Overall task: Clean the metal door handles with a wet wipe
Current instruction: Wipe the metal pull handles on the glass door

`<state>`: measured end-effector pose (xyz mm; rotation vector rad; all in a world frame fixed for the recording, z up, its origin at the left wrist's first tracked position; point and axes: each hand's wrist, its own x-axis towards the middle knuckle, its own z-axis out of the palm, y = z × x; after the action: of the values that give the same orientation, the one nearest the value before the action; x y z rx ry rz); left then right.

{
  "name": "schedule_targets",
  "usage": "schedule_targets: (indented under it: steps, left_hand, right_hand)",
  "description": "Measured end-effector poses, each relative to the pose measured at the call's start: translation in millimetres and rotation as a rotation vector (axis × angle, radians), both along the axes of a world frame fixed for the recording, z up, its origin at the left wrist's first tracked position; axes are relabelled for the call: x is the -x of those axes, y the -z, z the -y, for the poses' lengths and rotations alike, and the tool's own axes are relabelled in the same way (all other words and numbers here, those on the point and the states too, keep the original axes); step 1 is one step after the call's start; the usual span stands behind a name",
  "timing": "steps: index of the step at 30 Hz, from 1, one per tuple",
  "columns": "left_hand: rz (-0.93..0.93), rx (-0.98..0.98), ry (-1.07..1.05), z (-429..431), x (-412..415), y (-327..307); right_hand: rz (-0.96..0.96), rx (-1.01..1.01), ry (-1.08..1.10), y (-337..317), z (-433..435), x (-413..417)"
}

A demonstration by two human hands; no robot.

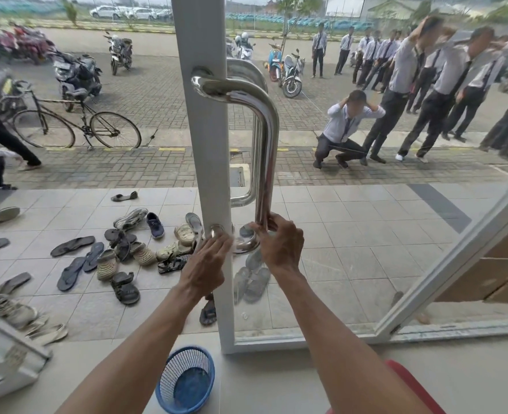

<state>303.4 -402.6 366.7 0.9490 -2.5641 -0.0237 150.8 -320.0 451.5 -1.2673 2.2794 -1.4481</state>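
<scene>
A chrome door handle (267, 138) is fixed to the white frame (208, 150) of a glass door, with a second handle (254, 162) behind the glass. My right hand (279, 243) grips the vertical bar just above its lower bend. My left hand (208, 262) lies against the frame below the lower mount (217, 230), its fingers curled over the handle's lower leg. No wet wipe shows; it may be hidden inside a hand.
A blue plastic basket (187, 380) stands on the floor below the door. A red object (411, 386) lies at the lower right. Several sandals and shoes (127, 252) lie on the tiles outside. Parked bikes and several standing people fill the yard beyond.
</scene>
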Motion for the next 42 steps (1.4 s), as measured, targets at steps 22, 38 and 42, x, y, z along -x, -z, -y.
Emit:
schedule_targets:
  steps: [22, 38, 42]
  left_hand:
    - [0.226, 0.136, -0.03, -20, 7, 10]
    - [-1.225, -1.021, -0.274, -73, 65, 5]
    - [-1.681, -1.411, -0.338, -28, 52, -23]
  right_hand:
    - [-0.032, 0.035, 0.031, 2, 0, -4]
    - [-0.02, 0.03, 0.048, 5, 2, -3]
    - [-0.036, 0.02, 0.033, 5, 2, 0]
